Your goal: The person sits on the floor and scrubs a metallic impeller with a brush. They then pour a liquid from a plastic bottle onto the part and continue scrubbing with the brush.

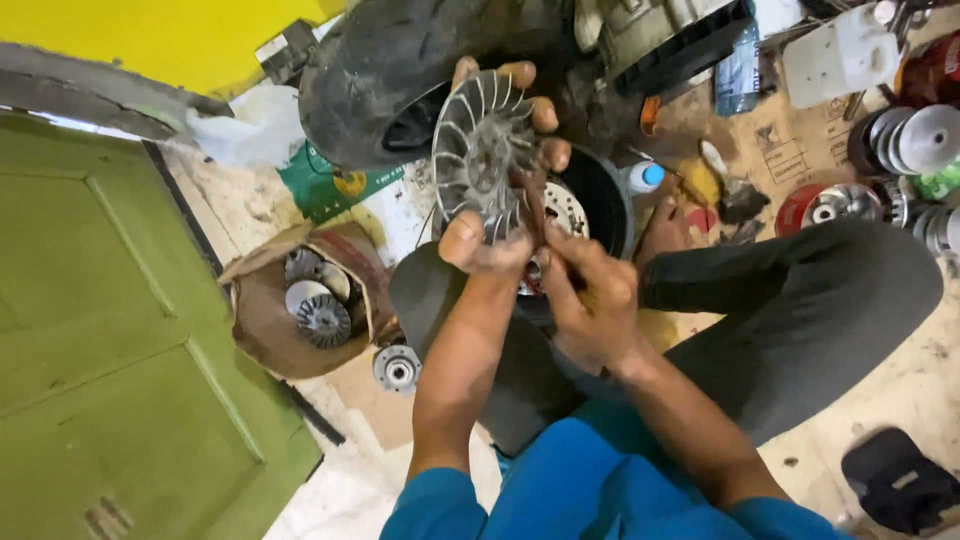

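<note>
- Left hand point(480, 240) gripped the finned disc point(482, 150) by its rim: thumb on the near edge, fingers point(545, 115) curled over the far edge, disc held upright facing the camera.
- Right hand point(590, 295) was nearly closed, fingertips pinched at the disc's lower right edge; whatever it pinched was too small to tell.
- Disc: grey metal, radial fins, dirty hub, held above the person's dark trouser knees point(800, 310).
- Behind the disc, touching or just past it: black tyre point(400, 70).
- Just right of the disc, lower: round black bowl point(600, 195) with a pale perforated plate inside.
- Down-left of the disc: brown paper bag point(270, 320), open, with smaller finned metal parts inside; a small round metal part point(398, 368) on the floor beside it.
- Left of the disc, under the tyre: flat green package point(330, 185) with a yellow round mark.
- Right of the disc: small bottle with blue cap point(645, 177).
- Far right of the disc: red round part point(800, 210), stacked shiny pulley discs point(915, 140), white plastic container point(840, 55).
- Far left: green door point(120, 350), yellow wall above.
</note>
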